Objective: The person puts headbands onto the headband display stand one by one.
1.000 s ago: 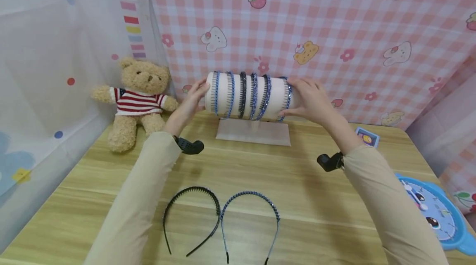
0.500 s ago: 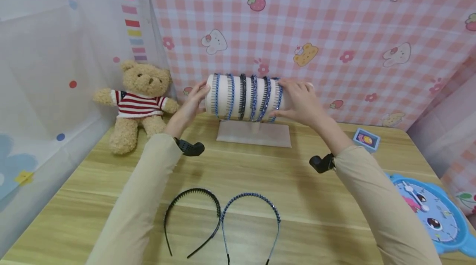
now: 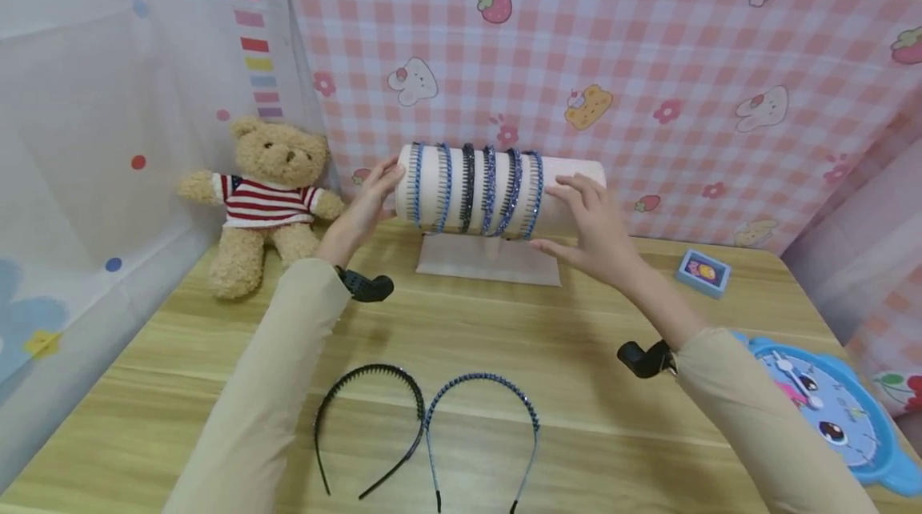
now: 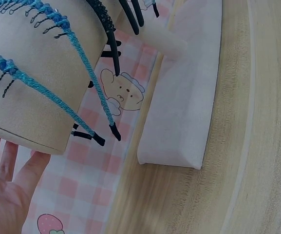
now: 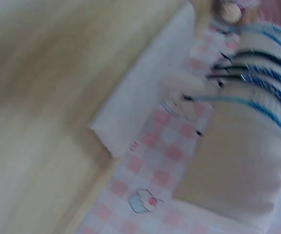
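Note:
A pale cylindrical headband stand (image 3: pixel 582 170) on a flat base (image 3: pixel 475 259) bears several toothed headbands in blue and black. My left hand (image 3: pixel 369 200) touches its left end; in the left wrist view, the left hand's fingers (image 4: pixel 8 161) lie extended against the end rim. The rightmost blue headband (image 3: pixel 535 198) sits around the roll, with bare roll to its right. My right hand (image 3: pixel 601 230) is spread in front of that bare end, holding nothing. On the table nearer me lie a black headband (image 3: pixel 374 368) and a blue headband (image 3: pixel 481 375), side by side.
A teddy bear (image 3: pixel 279 158) in a striped shirt sits at the back left. On the right are a small blue framed picture (image 3: pixel 703 272) and a blue toy clock (image 3: pixel 850 426), partly behind my right sleeve. A pink checked cloth (image 3: pixel 648 58) hangs behind the stand.
The rightmost blue headband has slid left along the roll toward the others. My right hand has let go of it and drawn back and down. The left hand stays at the left end.

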### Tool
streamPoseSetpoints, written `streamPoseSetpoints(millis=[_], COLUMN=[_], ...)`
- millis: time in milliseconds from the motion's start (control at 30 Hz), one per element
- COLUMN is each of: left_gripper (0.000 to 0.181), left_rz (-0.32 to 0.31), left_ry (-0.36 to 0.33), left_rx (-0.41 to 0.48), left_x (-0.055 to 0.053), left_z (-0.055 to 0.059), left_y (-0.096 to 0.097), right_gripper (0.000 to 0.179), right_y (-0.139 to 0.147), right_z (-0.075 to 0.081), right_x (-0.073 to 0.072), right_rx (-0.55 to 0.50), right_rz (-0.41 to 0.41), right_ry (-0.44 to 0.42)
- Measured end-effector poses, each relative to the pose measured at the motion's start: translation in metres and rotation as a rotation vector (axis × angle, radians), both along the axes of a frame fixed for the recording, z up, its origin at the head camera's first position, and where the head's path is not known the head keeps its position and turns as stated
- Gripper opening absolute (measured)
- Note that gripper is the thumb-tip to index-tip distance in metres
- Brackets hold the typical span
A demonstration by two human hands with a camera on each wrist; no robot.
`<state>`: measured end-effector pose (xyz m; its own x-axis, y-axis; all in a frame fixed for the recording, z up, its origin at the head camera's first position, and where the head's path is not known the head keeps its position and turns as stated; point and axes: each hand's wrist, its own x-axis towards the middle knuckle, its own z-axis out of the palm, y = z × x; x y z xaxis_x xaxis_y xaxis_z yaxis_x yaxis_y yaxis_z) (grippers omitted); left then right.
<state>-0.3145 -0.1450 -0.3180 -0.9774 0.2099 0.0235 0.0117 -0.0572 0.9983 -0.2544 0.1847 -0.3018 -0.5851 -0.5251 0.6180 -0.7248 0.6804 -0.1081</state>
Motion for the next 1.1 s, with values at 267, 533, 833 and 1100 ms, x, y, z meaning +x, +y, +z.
streamPoseSetpoints(millis=[267,533,833,1100], left_gripper=[0.058,0.057,0.056,0.055], left_rz=[0.005,0.000,0.001,0.012], left_ry=[0.007,-0.003,0.005,0.012], left_rx=[-0.016,-0.011,-0.006,-0.008], left_x=[-0.001,0.000,-0.001,-0.002], left_z=[0.001,0.000,-0.001,-0.001], left_y=[-0.003,-0.002,0.000,0.000], right_gripper=[0.049,0.044,0.032,0.024], right_y=[-0.018,-0.038,-0.036,0.000], right_z=[-0.034,-0.071,-0.078,-0.056], right_x=[0.031,0.060,0.058,0.043], right_rx=[0.208,0.376,0.396,0.380], right_rz=[0.174,0.248,0.235,0.184], right_ry=[-0.392,-1.070,-1.069,-1.057])
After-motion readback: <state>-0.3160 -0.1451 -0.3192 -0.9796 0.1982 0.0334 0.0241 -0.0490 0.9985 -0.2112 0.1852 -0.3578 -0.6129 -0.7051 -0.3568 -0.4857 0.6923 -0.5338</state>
